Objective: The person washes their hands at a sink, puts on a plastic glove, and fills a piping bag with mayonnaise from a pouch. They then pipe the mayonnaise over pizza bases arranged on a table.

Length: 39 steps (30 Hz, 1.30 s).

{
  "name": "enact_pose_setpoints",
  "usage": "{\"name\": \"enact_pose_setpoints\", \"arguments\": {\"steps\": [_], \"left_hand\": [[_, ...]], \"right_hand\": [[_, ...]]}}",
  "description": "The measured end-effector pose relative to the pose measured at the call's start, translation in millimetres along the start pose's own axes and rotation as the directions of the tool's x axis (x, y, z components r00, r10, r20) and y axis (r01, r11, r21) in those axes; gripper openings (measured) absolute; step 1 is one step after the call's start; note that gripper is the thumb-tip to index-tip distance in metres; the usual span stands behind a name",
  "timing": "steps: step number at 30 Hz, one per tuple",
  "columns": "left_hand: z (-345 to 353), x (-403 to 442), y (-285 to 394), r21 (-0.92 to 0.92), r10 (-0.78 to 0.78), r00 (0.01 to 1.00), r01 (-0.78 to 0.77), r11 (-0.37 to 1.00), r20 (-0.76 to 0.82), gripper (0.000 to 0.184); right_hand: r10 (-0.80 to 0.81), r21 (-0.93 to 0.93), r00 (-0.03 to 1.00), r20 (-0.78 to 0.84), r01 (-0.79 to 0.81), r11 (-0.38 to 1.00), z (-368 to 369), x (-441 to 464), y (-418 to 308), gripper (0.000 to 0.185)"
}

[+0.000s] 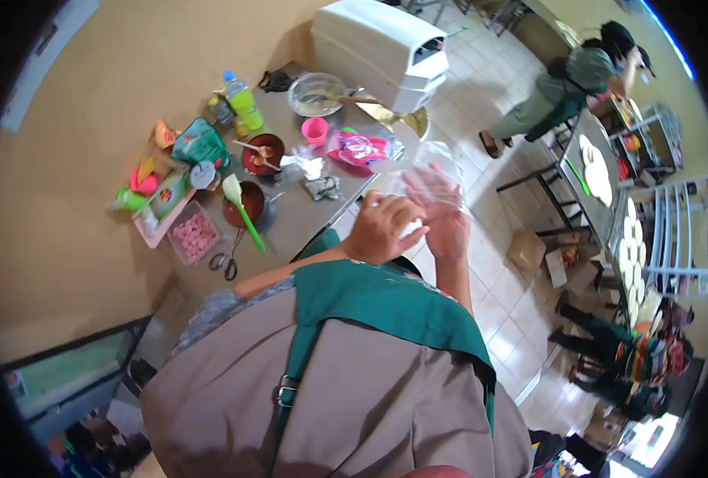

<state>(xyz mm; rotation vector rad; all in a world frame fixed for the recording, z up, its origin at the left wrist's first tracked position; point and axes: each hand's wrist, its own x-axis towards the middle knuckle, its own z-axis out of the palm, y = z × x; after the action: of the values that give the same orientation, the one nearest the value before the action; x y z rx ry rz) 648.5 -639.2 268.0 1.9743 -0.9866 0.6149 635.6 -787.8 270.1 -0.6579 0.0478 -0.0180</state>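
My right hand (441, 211) is held up at the table's edge with its palm showing. A thin clear plastic glove (443, 177) lies loosely over its fingers, which look stretched out inside it. My left hand (384, 227) is beside it, fingers bent and their tips at the right palm, seemingly pinching the plastic. Just beyond both hands, a pink-and-white plastic packet (358, 149) lies on the table. Crumpled silvery wrapping (323, 187) sits to the left of the packet.
The grey table (290, 209) carries brown bowls (263, 154), a green-handled spatula (245, 213), scissors (225, 264), a tub of pink pieces (193, 233), a clear bowl (316, 94) and a bottle (243, 101). A white machine (382, 48) stands behind. People and dough-covered tables (597, 171) are at right.
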Motion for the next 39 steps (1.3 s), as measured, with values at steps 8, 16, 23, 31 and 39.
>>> {"name": "enact_pose_setpoints", "arguments": {"steps": [8, 16, 23, 31, 39], "left_hand": [[-15.0, -12.2, -10.0, 0.386, -0.074, 0.997, 0.074, 0.919, -0.014, 0.015], [-38.3, -38.4, -6.4, 0.343, -0.013, 0.999, -0.004, 0.939, 0.048, 0.017], [-47.2, -58.6, -6.4, 0.292, -0.064, 0.998, 0.07, 0.954, -0.028, 0.018], [-46.7, -60.4, -8.0, 0.081, -0.25, 0.957, 0.264, 0.961, -0.149, 0.014], [-41.1, -70.9, -21.9, 0.064, -0.346, 0.937, 0.349, 0.935, -0.055, 0.012]], "right_hand": [[0.01, -0.176, 0.995, 0.102, 0.008, 0.984, 9.2, 6.1, 26.0, 0.047], [-0.045, 0.031, 0.988, 0.147, 0.041, 0.999, 14.0, 12.3, 50.7, 0.051], [-0.205, -0.771, 0.91, 0.361, 0.415, 0.483, -11.5, 3.5, 94.3, 0.054], [-0.001, -0.724, 0.986, 0.167, 0.124, 0.679, -59.7, 17.9, 129.3, 0.031], [0.162, -0.917, 0.911, 0.379, 0.393, -0.064, -8.5, -14.2, 111.3, 0.021]]}}
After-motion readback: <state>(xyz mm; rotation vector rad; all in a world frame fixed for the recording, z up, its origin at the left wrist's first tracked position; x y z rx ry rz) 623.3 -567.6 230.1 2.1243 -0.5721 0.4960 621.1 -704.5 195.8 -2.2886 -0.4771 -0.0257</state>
